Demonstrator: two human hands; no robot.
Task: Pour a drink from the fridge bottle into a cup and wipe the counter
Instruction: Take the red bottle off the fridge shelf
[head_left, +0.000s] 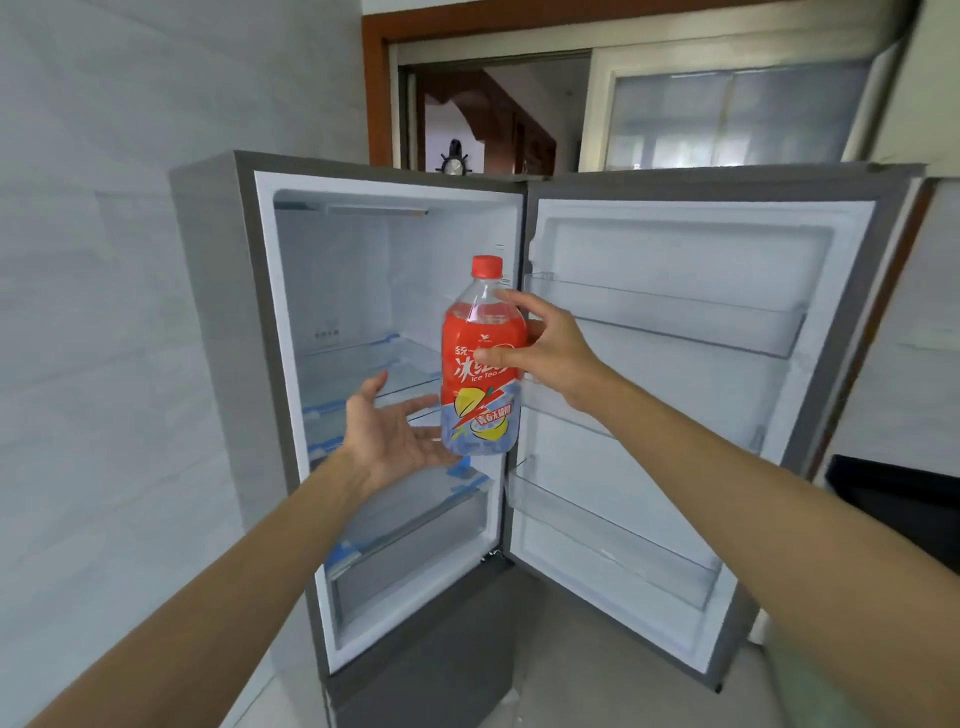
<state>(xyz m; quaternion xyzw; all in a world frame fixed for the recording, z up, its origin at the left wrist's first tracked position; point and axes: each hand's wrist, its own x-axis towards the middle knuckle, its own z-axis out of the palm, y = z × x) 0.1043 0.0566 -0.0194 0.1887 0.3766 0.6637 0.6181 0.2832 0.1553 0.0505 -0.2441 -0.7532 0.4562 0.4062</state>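
A clear plastic bottle (480, 364) with a red cap and a red "Ice Tea" label is held upright in front of the open fridge (291, 291). My right hand (545, 348) grips it from the right, thumb across the label and fingers round the back. My left hand (395, 431) is open, palm up, its fingertips under the bottle's base. The bottle holds clear liquid. No cup or cloth is in view.
The fridge door (675, 395) stands wide open to the right, its door shelves bare. Glass shelves and a drawer show inside. A white wall is at the left, a dark counter edge (893, 499) at the right, a doorway behind.
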